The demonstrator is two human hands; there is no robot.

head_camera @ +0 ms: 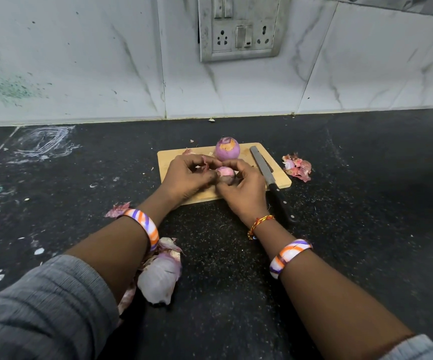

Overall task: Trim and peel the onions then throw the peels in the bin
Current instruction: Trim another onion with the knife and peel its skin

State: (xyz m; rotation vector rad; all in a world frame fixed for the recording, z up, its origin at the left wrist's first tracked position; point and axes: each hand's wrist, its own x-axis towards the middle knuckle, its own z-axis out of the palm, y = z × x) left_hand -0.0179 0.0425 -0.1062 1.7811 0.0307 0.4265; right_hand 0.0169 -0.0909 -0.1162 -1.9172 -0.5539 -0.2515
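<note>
A small onion (225, 174) sits between both hands over the wooden cutting board (174, 162). My right hand (244, 188) grips it from the right and below. My left hand (188, 178) holds its left side and pinches a strip of reddish peel (205, 163) that sticks up from the fingers. A peeled purple onion (227, 148) stands at the board's far edge. A black-handled knife (270, 178) lies along the board's right side, its handle off the near edge.
A pile of peels (297, 167) lies on the black counter right of the board. More peels and a pale onion piece (159, 276) lie near my left forearm. The tiled wall with a socket plate (238, 27) rises behind the counter.
</note>
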